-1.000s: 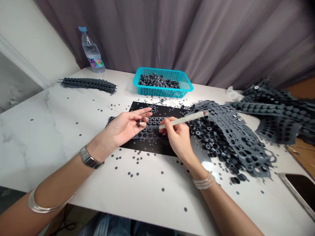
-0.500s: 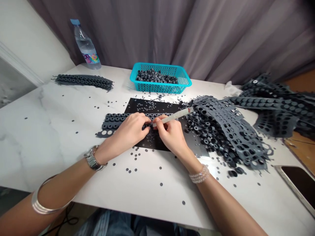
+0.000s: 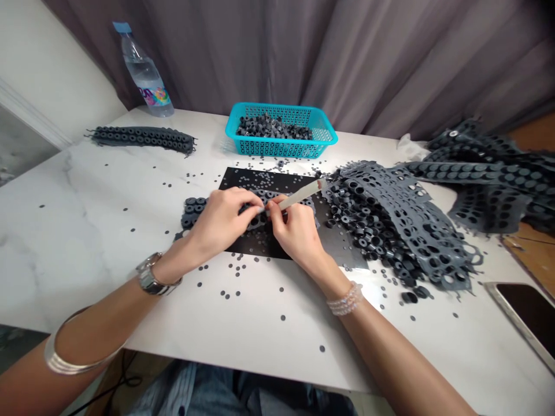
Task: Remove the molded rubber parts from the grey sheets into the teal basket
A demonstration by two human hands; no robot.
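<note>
A dark grey rubber sheet of moulded rings (image 3: 193, 214) lies across a black mat (image 3: 243, 247), partly covered by both hands. My left hand (image 3: 225, 216) is over the sheet's middle, thumb and forefinger closed on it; the exact pinch point is hard to make out. In my right hand (image 3: 297, 228) is a slim tool with a pale, wrapped handle (image 3: 303, 193), gripped like a pen and slanting up to the right. Its working end is hidden by the fingers, close to my left fingertips. Small dark discs are scattered around the mat.
Behind the mat stands a turquoise basket (image 3: 281, 148) of loose rings. A ring heap (image 3: 368, 231) and punched rubber sheets (image 3: 403, 225) lie to the right, near a phone (image 3: 526, 318). At the back left are another ring strip (image 3: 141, 137) and a water bottle (image 3: 150, 84).
The pale handle has swung left and its upper end is less far right. The ring sheet looks more tilted between my hands. The whole view has shifted slightly.
</note>
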